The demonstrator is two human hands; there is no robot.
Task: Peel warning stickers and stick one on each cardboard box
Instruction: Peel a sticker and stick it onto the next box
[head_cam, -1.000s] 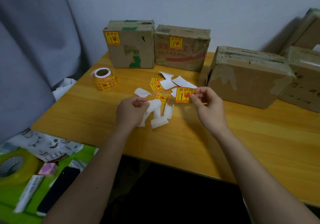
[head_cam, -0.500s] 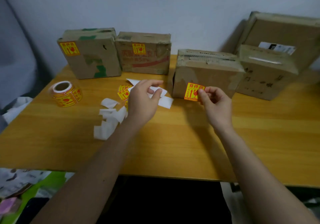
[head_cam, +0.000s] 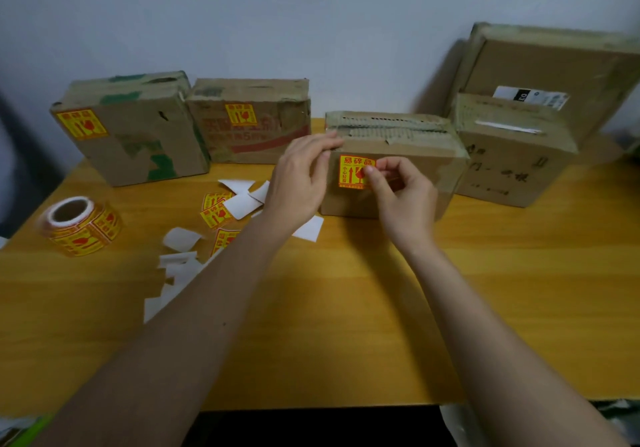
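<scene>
A yellow and red warning sticker (head_cam: 353, 171) lies against the front face of the middle cardboard box (head_cam: 426, 155). My right hand (head_cam: 401, 197) pinches the sticker's right edge with thumb and forefinger. My left hand (head_cam: 301, 176) grips the box's upper left corner. Two boxes at the left, box one (head_cam: 138, 141) and box two (head_cam: 256, 128), each carry a sticker. Two more boxes, a nearer one (head_cam: 509, 162) and a larger one behind it (head_cam: 554, 65), stand at the right without stickers.
A roll of stickers (head_cam: 81, 226) sits at the table's left. Loose stickers (head_cam: 214, 209) and white backing scraps (head_cam: 180, 263) lie left of my left arm. The wooden table (head_cam: 346, 308) ends at the near edge, and the wall rises behind the boxes.
My right hand carried the sticker up onto the middle box's front face. My left hand left the scraps and took hold of the box's top left corner. The view shifted right.
</scene>
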